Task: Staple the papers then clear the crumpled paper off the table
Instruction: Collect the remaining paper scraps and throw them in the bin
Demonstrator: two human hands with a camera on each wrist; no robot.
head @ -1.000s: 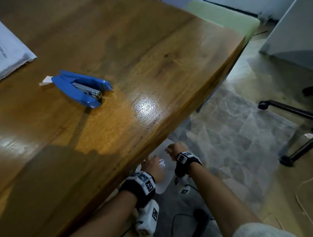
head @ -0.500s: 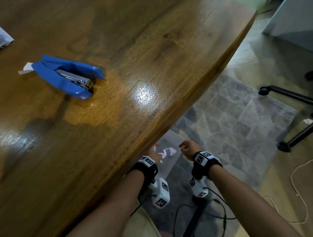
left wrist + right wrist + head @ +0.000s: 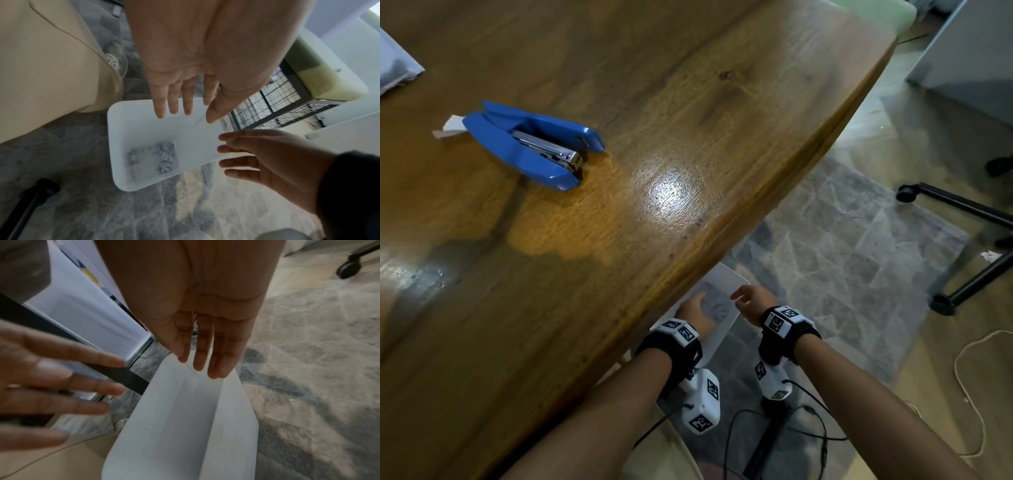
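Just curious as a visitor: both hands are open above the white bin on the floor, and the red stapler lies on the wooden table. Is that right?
Nearly. The head view shows the stapler is blue, not red. It does lie on the wooden table, and the left hand and right hand are open above the white bin.

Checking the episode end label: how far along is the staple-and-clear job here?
Near the end. No crumpled paper shows on the table; the blue stapler lies idle. Small crumpled bits lie at the bottom of the white bin on the floor. Left hand and right hand are open above it, holding nothing. The stapled papers themselves can't be confirmed.
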